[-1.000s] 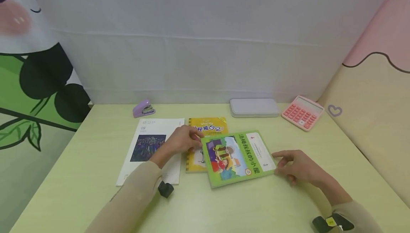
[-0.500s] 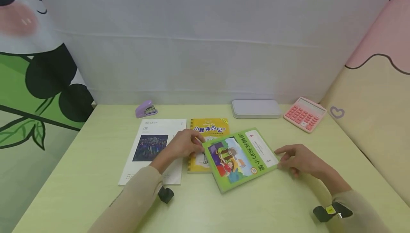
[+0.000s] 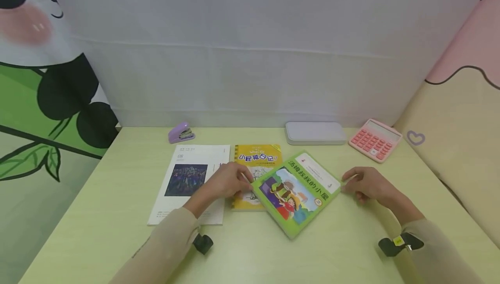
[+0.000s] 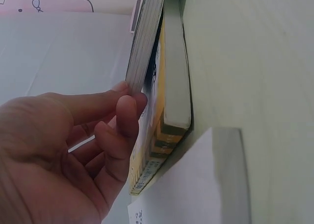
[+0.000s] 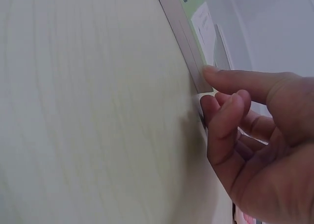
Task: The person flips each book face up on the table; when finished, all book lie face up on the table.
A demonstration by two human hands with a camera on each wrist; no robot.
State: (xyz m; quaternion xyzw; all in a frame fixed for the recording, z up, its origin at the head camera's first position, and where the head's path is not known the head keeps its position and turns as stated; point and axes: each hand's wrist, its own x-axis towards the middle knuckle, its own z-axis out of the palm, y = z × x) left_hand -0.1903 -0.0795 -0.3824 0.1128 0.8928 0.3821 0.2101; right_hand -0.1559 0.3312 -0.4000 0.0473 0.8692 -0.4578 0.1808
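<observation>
A green picture-covered book point(image 3: 298, 193) lies slanted over the right part of a yellow book point(image 3: 258, 153). At its left corner my left hand point(image 3: 228, 179) pinches it; in the left wrist view, thumb and fingers of the left hand point(image 4: 73, 136) hold the page edges, raised above the yellow book point(image 4: 176, 77). The right hand point(image 3: 369, 184) grips the opposite corner. Seen from the right wrist, the thumb of the right hand point(image 5: 265, 131) lies on the cover's corner of the green book point(image 5: 189, 37), with curled fingers below. Its underside is hidden.
Left of the yellow book lies a white book point(image 3: 187, 179), partly under the left forearm. Along the back stand a purple stapler point(image 3: 181, 133), a pale flat case point(image 3: 315, 133) and a pink calculator point(image 3: 375, 140). A grey-white cloth point(image 3: 250, 80) hangs behind the table.
The green book has turned counterclockwise, its near corner swinging right and toward me, uncovering more of the yellow book. My right hand has moved slightly away from me with its corner. Both hands keep hold.
</observation>
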